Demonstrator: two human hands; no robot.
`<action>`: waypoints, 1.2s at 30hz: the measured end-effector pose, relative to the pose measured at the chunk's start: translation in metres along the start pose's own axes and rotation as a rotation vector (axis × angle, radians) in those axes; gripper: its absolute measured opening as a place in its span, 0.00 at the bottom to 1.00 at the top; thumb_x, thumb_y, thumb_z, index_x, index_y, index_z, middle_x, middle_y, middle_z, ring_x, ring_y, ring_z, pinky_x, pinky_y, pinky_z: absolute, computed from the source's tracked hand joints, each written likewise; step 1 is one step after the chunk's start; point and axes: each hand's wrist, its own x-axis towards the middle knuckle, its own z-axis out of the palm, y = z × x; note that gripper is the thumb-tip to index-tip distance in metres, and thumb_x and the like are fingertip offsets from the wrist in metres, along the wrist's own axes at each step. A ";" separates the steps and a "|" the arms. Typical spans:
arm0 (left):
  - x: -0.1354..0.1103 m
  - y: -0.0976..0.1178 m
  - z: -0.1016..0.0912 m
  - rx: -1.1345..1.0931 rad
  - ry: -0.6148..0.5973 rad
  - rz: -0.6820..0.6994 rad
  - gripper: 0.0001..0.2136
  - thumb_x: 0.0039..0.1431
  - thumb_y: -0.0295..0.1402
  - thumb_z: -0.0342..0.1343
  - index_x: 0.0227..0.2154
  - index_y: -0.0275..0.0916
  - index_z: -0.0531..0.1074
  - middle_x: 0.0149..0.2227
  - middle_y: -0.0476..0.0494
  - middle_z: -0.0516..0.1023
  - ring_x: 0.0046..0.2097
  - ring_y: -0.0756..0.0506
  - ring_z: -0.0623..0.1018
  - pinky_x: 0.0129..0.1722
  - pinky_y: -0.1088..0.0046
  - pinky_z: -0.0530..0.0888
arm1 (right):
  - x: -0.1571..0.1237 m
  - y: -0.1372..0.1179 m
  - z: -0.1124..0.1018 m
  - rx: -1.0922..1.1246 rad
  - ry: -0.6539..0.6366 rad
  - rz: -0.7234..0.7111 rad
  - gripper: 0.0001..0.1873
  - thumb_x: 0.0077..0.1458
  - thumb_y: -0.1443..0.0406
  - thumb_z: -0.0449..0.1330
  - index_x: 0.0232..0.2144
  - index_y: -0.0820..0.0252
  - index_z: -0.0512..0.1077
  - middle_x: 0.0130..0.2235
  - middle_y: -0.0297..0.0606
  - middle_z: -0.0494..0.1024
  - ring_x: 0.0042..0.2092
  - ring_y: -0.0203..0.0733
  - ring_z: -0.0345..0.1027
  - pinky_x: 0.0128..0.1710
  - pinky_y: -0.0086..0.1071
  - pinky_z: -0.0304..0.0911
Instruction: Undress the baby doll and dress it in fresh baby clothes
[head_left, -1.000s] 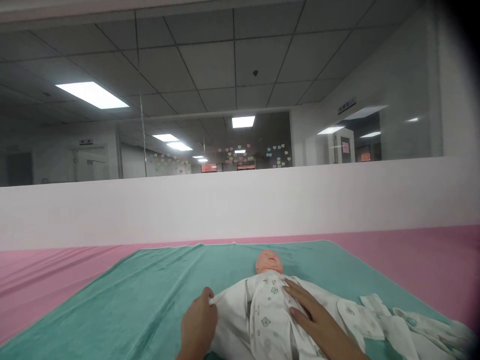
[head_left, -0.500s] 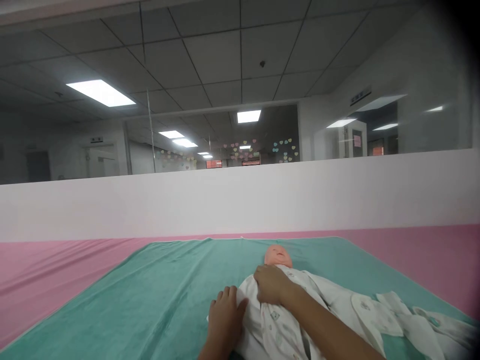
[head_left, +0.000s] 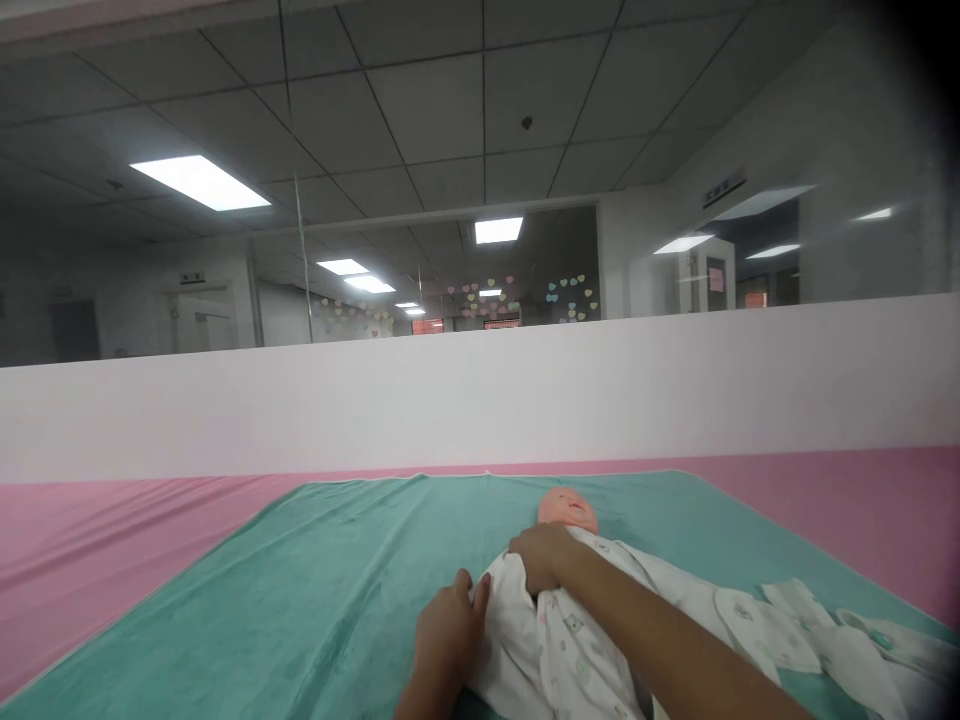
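A baby doll lies on its back on a green cloth, its head pointing away from me. White printed baby clothes cover its body. My left hand pinches the left edge of the clothes, thumb and fingers together. Over the doll's upper chest, my right hand is curled into the fabric just below the head; its fingertips are hidden. My right forearm crosses over the clothes. The doll's arms and legs are out of sight under the fabric.
To the right, more white fabric with strips trails across the green cloth. A pink sheet lies beneath and around it. A low white wall with a glass panel above it stands behind.
My left fingers, spread on the clothes before, have closed on their edge. The doll's head has shifted slightly right and tilted. My right hand stays at the chest.
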 end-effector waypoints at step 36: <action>0.006 -0.025 -0.016 -0.343 0.114 -0.129 0.15 0.57 0.41 0.42 0.33 0.40 0.70 0.37 0.43 0.77 0.38 0.42 0.75 0.34 0.71 0.67 | -0.124 0.091 0.060 0.547 0.621 0.140 0.26 0.63 0.56 0.33 0.53 0.54 0.63 0.54 0.38 0.69 0.51 0.43 0.64 0.48 0.34 0.58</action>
